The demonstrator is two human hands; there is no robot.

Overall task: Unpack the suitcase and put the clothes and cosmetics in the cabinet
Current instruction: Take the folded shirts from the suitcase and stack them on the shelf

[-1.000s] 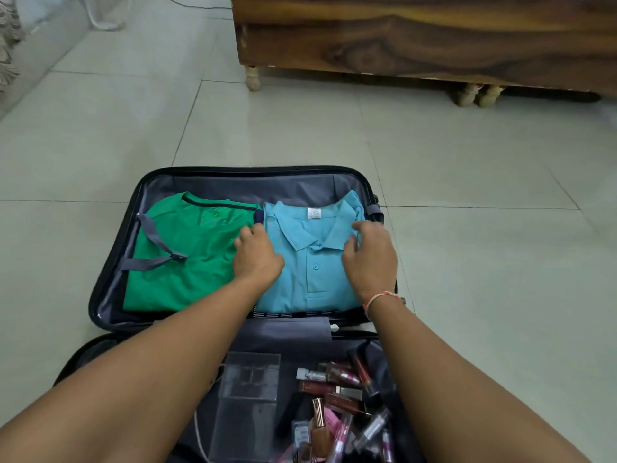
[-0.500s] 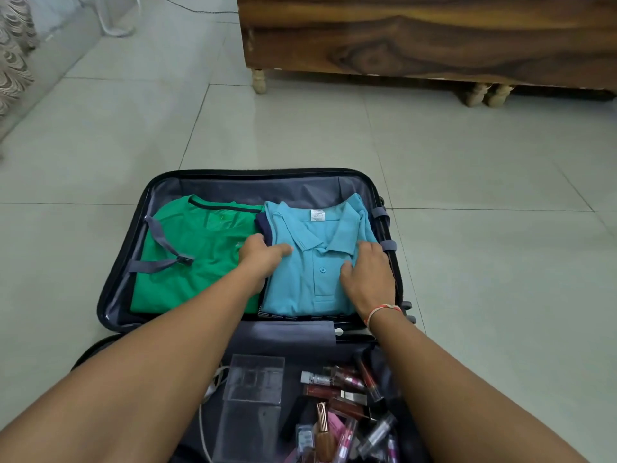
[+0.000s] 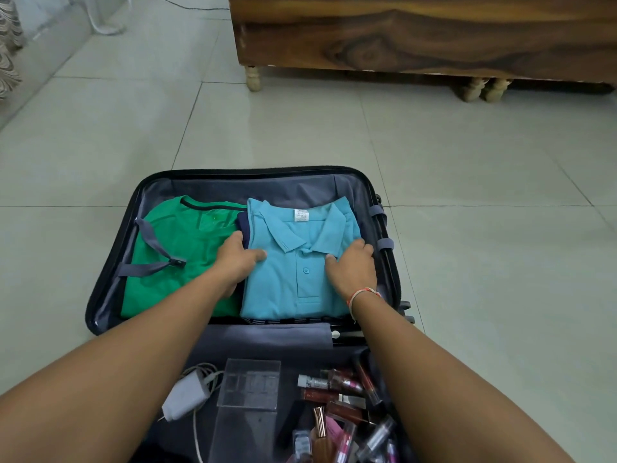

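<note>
Head view, looking down: your two hands bracket the folded blue polo shirt (image 3: 300, 279) in the far half of the open suitcase (image 3: 110, 262). Left hand (image 3: 238, 262) at the shirt's left edge, thumb lying on top of the cloth, fingers seemingly tucked down the side where a dark navy garment (image 3: 243, 225) peeks out; whether they reach under the whole stack, you cannot tell. Right hand (image 3: 354, 269) on the right side, fingers curled over the edge by the collar, thumb on the front. Both read as gripping the stack, not yet lifted. Green shirt (image 3: 187, 238) lies just left of your left hand, with a grey strap (image 3: 150, 259) across it. Nearer you, between your forearms, sit the cosmetics (image 3: 337, 392), a clear case (image 3: 250, 385) and a white charger (image 3: 183, 394). Wooden cabinet (image 3: 417, 31) stands well beyond your hands, across bare tile. Handling judgement: the shirt is light, soft and floppy, likely to sag in the middle and lose its fold if taken by one edge; take it from both long sides with fingers beneath, palms level. Its long axis runs away from you, collar at the far end, hem towards your wrists, placket up.
</note>
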